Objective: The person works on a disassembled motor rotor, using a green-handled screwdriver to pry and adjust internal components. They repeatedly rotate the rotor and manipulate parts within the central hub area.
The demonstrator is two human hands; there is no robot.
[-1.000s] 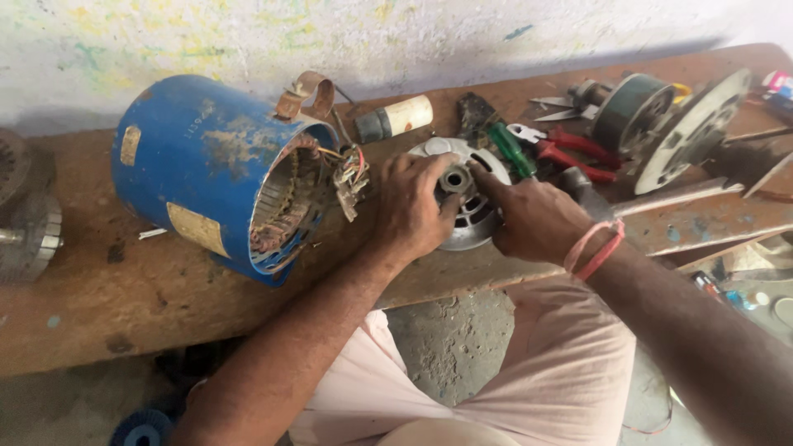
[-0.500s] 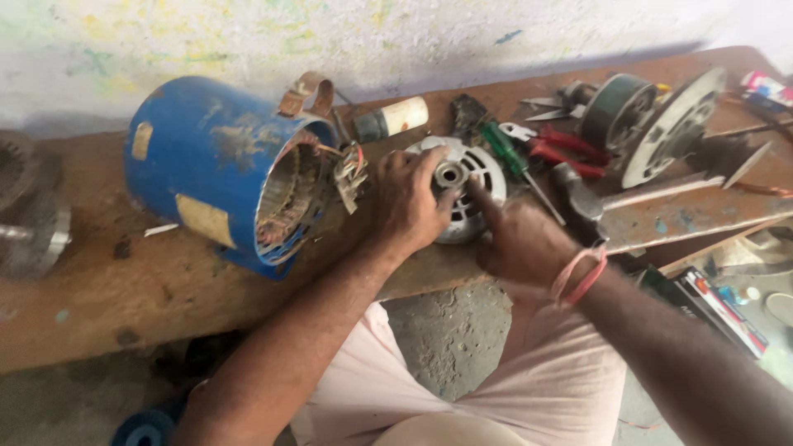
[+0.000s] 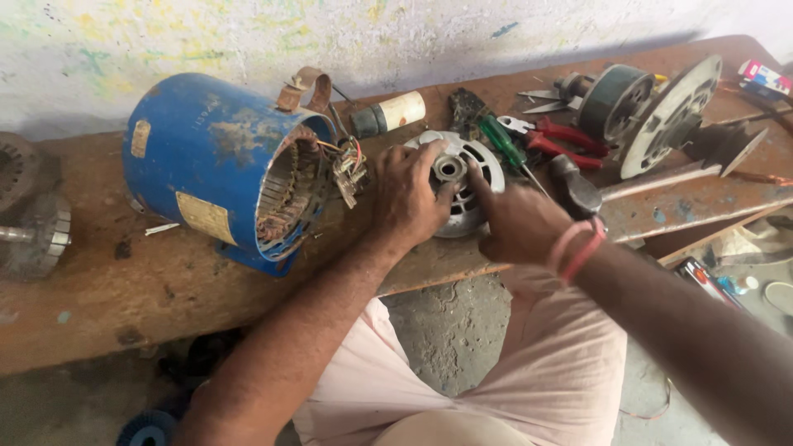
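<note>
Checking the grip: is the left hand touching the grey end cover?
Touching. The head view shows the left hand lying on the grey end cover, fingers at its hub.

Round silver metal end cover with slotted vents and central bearing hub, lying flat on the wooden bench, beside the blue motor housing

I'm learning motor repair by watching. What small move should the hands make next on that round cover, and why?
Probably lift the slotted end cover off the bench: the left hand and right hand grip opposite sides of it, and it lies flat beside the blue motor housing.
</note>
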